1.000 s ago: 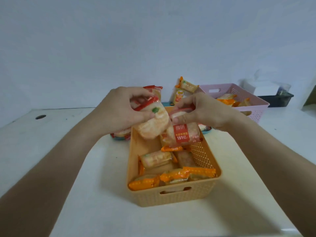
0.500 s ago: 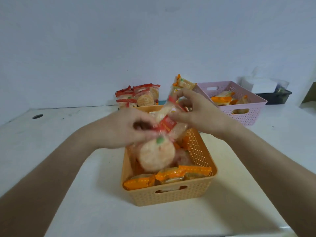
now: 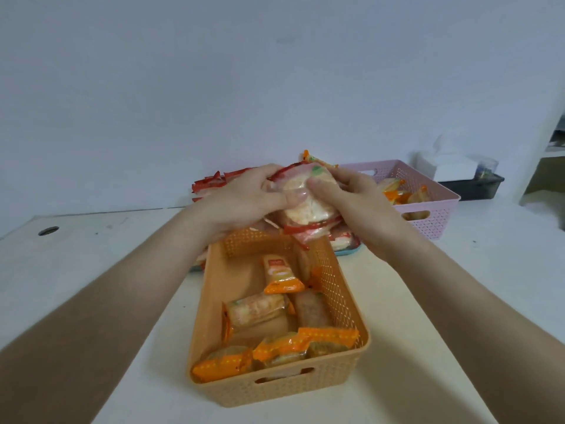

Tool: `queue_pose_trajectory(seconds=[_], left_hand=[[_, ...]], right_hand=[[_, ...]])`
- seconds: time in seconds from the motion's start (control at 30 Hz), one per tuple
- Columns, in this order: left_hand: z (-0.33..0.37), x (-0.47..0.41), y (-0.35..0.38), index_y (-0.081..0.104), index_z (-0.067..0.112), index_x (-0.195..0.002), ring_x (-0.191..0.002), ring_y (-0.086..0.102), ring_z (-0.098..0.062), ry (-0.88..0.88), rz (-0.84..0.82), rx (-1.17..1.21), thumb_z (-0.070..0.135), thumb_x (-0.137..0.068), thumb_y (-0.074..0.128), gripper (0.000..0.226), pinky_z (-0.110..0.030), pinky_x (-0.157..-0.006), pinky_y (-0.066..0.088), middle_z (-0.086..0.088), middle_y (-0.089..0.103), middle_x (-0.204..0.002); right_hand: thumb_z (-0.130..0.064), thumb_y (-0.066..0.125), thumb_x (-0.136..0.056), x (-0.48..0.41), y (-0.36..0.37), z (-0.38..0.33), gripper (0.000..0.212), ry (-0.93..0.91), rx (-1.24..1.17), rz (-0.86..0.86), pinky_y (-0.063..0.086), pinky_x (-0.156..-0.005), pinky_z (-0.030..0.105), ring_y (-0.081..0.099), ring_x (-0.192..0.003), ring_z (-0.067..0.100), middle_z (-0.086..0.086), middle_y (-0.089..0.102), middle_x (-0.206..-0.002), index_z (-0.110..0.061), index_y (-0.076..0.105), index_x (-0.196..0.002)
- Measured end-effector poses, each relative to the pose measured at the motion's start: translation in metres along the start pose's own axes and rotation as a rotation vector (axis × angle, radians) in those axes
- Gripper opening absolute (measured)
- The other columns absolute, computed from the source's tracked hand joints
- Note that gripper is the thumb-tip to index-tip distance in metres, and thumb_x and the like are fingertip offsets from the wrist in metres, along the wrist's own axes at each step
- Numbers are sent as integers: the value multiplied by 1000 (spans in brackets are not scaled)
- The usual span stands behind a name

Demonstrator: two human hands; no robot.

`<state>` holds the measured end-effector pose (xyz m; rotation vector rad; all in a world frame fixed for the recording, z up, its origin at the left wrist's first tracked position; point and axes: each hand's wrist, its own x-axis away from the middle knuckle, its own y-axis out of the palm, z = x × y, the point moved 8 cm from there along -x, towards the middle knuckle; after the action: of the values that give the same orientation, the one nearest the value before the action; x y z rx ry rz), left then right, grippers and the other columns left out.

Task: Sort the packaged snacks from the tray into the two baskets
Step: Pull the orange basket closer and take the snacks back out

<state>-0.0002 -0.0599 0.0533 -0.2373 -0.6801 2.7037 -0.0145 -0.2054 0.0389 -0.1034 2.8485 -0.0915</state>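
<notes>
My left hand (image 3: 244,197) and my right hand (image 3: 357,203) together grip a stack of red-edged round rice cracker packs (image 3: 308,206), held above the far end of the orange basket (image 3: 211,307). Orange-wrapped snack packs (image 3: 282,281) lie inside that basket. Behind my hands sits the blue tray (image 3: 347,251), mostly hidden, with more red-edged packs (image 3: 214,185) on it. A pink basket (image 3: 440,218) at the right rear holds orange-wrapped packs (image 3: 394,194).
A white table (image 3: 91,255) carries everything, with a small round hole (image 3: 48,230) at its left rear. A dark bin (image 3: 477,189) with a white box stands behind the pink basket. A white wall runs along the back.
Both hands have lifted the red-edged packs out of the orange basket and carried them away toward its far end, over the tray. The basket now shows bare floor at its far half.
</notes>
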Motion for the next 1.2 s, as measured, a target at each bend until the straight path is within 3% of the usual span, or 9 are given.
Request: queue_pose_trajectory(seconds=[0.07,0.27,0.43,0.53,0.63,0.73,0.9,1.03,1.2], left_hand=[[16,-22,8,50,20,-128,-84,72,-21,40,63,61,34,-84,70,50,-34,-61,58,-7,70,-103],[50,-104,29,47,21,-132,-97,66,-17,100,157,-46,29,-92,59,42,-36,-81,59,-4,62,-118],[52,-132,90,56,20,-132,-118,56,-11,220,-216,-630,41,-87,64,50,-30,-105,42,4,58,-133],[34,-146,131,44,24,-141,-123,51,-16,247,-366,-840,49,-90,57,58,-21,-94,38,3,53,-139],[30,-163,133,60,27,-118,-100,61,-17,373,-237,-904,34,-95,54,25,-27,-74,43,6,67,-105],[25,-186,110,59,22,-101,-91,61,-21,353,-7,-889,36,-94,54,17,-32,-67,42,9,61,-81],[16,-209,94,59,23,-119,-101,61,-24,271,198,-788,36,-92,58,30,-30,-76,42,-3,68,-110],[10,-217,110,33,22,-144,-87,58,-15,109,81,-679,6,-89,52,61,-25,-68,45,-4,63,-114],[17,-184,89,55,17,-123,-94,70,-24,-74,2,28,-13,-84,48,49,-39,-80,60,-7,69,-106]], right_hand=[[-34,62,-92,-11,-25,-4,24,-30,47,123,58,-63,44,72,-81,28,6,73,-90,-18,67,-109],[-44,57,-92,-40,-116,-42,38,-319,354,580,55,-71,29,63,-80,5,-14,61,-86,-25,50,-125],[-43,54,-94,-70,-165,-17,44,-196,434,663,53,-81,33,60,-96,14,-9,57,-100,-19,46,-130],[-41,58,-91,-83,-182,16,39,-81,446,664,49,-75,30,60,-94,16,-4,60,-100,-11,56,-116],[-40,64,-85,-85,-193,48,37,19,338,649,56,-78,35,64,-94,19,1,65,-99,-11,60,-108],[-38,65,-85,-82,-208,66,43,68,235,699,55,-88,42,61,-101,19,0,62,-108,-14,53,-118],[-51,59,-87,-84,-207,67,46,29,289,714,49,-91,39,57,-106,18,-4,60,-110,-18,50,-118],[-46,59,-89,-90,-199,65,33,24,206,644,54,-83,34,62,-96,13,-7,61,-101,-22,52,-110],[-40,63,-89,-95,-163,51,22,46,-30,324,60,-75,35,71,-88,15,-4,71,-98,-24,61,-103]])
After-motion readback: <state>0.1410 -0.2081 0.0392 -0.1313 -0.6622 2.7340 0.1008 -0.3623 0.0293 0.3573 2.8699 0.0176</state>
